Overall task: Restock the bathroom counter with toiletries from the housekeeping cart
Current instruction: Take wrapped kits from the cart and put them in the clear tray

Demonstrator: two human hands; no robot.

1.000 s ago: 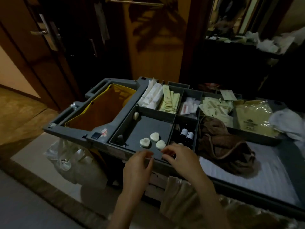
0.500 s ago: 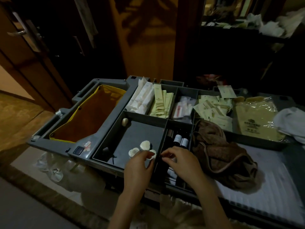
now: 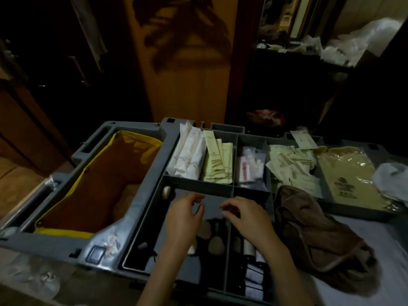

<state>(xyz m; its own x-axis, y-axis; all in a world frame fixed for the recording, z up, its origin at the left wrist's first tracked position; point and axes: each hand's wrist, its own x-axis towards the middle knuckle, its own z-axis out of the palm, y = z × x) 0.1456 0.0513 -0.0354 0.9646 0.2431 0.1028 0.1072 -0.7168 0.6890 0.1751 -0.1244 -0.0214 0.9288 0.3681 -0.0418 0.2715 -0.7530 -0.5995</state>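
Soaps point(image 3: 216, 244) lie under left hand point(image 3: 183, 221) and right hand point(image 3: 249, 219), fingers curled, seemingly empty.

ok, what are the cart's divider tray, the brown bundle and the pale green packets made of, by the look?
Divider tray: moulded grey plastic, matte; uniform colour, thin straight walls.
Brown bundle: soft fabric, maybe towelling; it slumps in folds, with a lighter hem.
Pale green packets: paper or matte film, printed; flat with crisp edges, too dim to say which.
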